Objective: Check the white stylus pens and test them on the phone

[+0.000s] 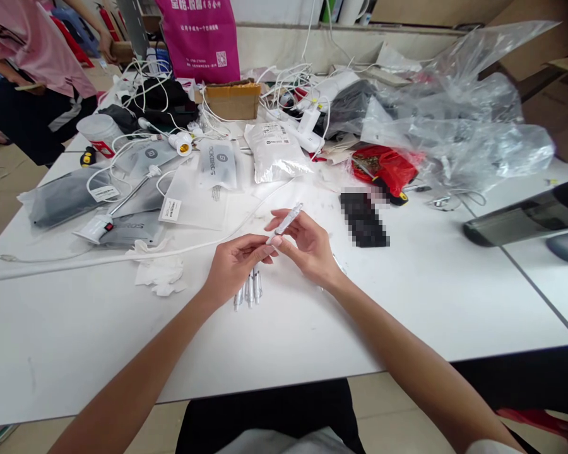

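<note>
A white-and-clear pen (288, 221) is held slanted above the table, its upper end pointing away to the right. My right hand (310, 247) grips it between thumb and fingers. At the pen's lower end, my left hand (234, 265) is closed with thumb and fingertips pinched together, touching the pen. Several similar pens (250, 291) lie side by side on the white table, partly hidden under my left hand. Another thin object by my right wrist is mostly covered, so I cannot tell what it is.
Crumpled tissue (161, 268) and a white cable (203, 243) lie to the left. Behind are packaged pouches (218, 165), a white packet (277, 154) and a red bag (388, 167). A blurred dark object (364, 219) and a bottle (530, 211) are right. A seated person (33, 57) is at far left.
</note>
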### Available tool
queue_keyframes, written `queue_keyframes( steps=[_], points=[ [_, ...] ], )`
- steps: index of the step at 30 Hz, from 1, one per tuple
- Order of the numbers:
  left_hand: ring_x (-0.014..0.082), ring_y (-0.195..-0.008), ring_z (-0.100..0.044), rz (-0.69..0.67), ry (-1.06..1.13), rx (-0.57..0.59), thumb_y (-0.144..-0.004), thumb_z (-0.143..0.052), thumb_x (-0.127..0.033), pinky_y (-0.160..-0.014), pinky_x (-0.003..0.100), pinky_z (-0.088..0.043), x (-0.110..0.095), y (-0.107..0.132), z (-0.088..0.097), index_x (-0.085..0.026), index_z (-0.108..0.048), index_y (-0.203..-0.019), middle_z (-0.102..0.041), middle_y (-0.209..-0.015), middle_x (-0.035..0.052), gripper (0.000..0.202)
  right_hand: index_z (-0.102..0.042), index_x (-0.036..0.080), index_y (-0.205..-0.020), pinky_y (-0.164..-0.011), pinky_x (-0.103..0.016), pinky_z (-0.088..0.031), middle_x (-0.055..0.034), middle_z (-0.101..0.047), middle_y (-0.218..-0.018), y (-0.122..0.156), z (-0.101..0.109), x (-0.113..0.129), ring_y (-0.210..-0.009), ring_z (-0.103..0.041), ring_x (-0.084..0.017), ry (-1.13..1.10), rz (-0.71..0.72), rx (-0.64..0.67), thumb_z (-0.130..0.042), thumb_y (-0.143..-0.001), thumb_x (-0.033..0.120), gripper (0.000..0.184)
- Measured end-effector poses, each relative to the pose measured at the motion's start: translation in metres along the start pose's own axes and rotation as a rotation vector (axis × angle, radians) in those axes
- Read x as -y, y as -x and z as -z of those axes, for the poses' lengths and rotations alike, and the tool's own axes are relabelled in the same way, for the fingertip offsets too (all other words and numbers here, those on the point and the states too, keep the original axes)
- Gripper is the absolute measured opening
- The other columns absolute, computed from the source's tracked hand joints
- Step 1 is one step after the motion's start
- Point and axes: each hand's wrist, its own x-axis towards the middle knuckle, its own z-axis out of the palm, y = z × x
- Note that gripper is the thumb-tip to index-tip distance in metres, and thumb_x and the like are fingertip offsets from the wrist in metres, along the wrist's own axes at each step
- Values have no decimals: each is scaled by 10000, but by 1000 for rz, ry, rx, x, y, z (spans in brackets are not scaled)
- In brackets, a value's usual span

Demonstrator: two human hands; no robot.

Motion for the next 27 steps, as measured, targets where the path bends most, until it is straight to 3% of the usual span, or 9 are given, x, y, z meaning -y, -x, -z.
queue_keyframes(
  steps=[2, 3, 6, 8, 14, 19, 22, 24, 27],
  points=[
    [183, -772, -749, -10, 8, -15, -935, -837, -450, -790, 332, -631, 2, -1, 1, -175, -832, -1042, -820, -920, 73, 296, -638, 278, -1391, -997, -433, -623, -91, -768, -1243, 0, 0, 2, -1131, -742, -235, -32, -32, 60, -791, -960, 543, 528],
    [183, -767, -747, -12, 16, -20, -931, -841, -450, -787, 334, -631, 3, -1, 1, -172, -830, -1044, -819, -919, 74, 300, -652, 275, -1371, -1002, -447, -625, -92, -775, -1232, 1, -1, 2, -1126, -746, -238, -38, -39, 63, -773, -977, 538, 489],
    [190, -773, -748, 3, 30, -7, -924, -843, -460, -790, 346, -637, 4, -1, 1, -168, -834, -1040, -821, -928, 82, 314, -733, 249, -1085, -960, -439, -630, -62, -786, -1087, 1, -2, 0, -1023, -753, -228, -14, -4, -20, -837, -932, 492, 305],
    [194, -784, -751, 14, 30, 18, -929, -836, -465, -798, 351, -640, 3, 0, 0, -177, -839, -1045, -822, -933, 81, 310, -721, 240, -981, -906, -408, -630, -44, -769, -1018, 1, -1, -1, -958, -740, -211, 11, 28, -70, -891, -879, 483, 314],
    [194, -761, -744, 5, 9, -10, -924, -838, -477, -778, 348, -635, 3, 0, 1, -181, -832, -1032, -812, -896, 70, 315, -643, 292, -1381, -903, -432, -649, -92, -773, -1251, 1, 0, 4, -1032, -752, -224, -33, -45, 77, -763, -981, 550, 491],
    [197, -788, -753, 10, 3, 20, -937, -824, -483, -788, 342, -633, 6, 0, 1, -175, -842, -1068, -821, -921, 86, 335, -726, 243, -1021, -884, -432, -648, -61, -788, -1051, -1, -1, 1, -945, -749, -218, -28, -24, -16, -873, -871, 563, 383],
    [197, -804, -754, 14, -1, 36, -947, -813, -485, -805, 347, -641, 4, 1, -1, -182, -843, -1033, -817, -922, 80, 316, -715, 233, -925, -853, -395, -633, -38, -755, -977, -2, -1, -2, -896, -729, -196, -9, 12, -45, -916, -819, 563, 400],
    [198, -801, -752, 15, -3, 27, -942, -817, -487, -789, 345, -641, 2, 0, -2, -187, -842, -1027, -812, -908, 74, 313, -732, 239, -997, -855, -391, -633, -39, -753, -998, -2, 1, -1, -888, -724, -190, 5, 6, -30, -907, -835, 555, 396],
    [189, -765, -739, 7, 5, 2, -918, -843, -481, -765, 342, -637, 3, -1, 0, -180, -835, -992, -805, -884, 69, 310, -709, 261, -1266, -925, -422, -642, -80, -776, -1159, 0, 2, 5, -991, -745, -214, -12, -39, 52, -806, -938, 570, 461]
  ],
)
